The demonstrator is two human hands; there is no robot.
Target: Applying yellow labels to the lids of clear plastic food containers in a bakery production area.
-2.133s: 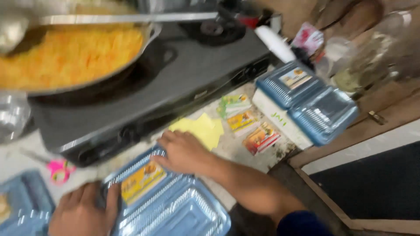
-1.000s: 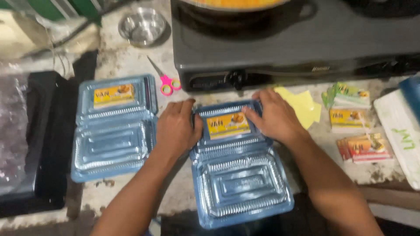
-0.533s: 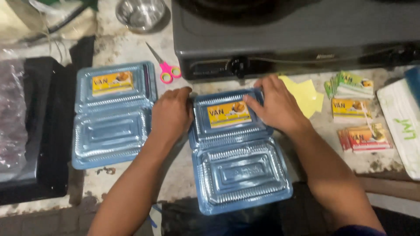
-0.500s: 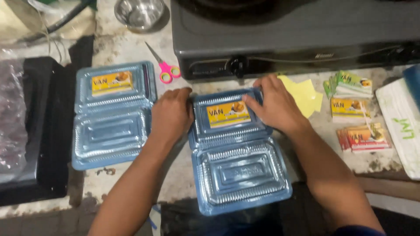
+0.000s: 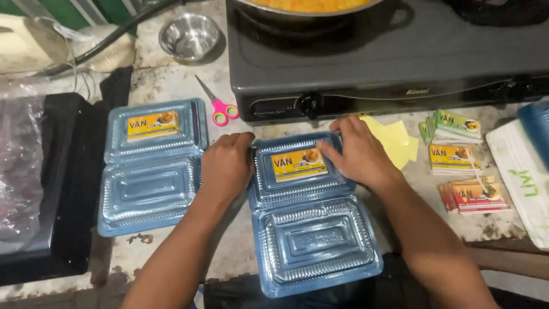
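An open clear-blue plastic clamshell box (image 5: 311, 223) lies on the worn counter (image 5: 240, 252) just in front of the stove (image 5: 400, 63), its ribbed lid half toward the stove and its empty tray half toward the person. A yellow rectangular sticker (image 5: 298, 164) with a small food picture sits in the middle of the lid.

The left hand (image 5: 225, 166) rests curled against the lid's left edge, fingers bent and close together. The right hand (image 5: 357, 151) lies over the lid's right side, fingers together, their tips pressing at the sticker's right end; whether they pinch it or only press it flat is hard to tell.

To the left lies a second open box (image 5: 150, 166) of the same kind, with the same yellow label on its upper half. Pink-handled scissors (image 5: 220, 106) lie between it and the stove, and a small steel bowl (image 5: 189, 35) stands farther back. Right of the hand lie loose pale-yellow backing papers (image 5: 394, 140), then three small stacks of stickers: green (image 5: 454, 127), yellow (image 5: 454, 159) and red (image 5: 474, 196).
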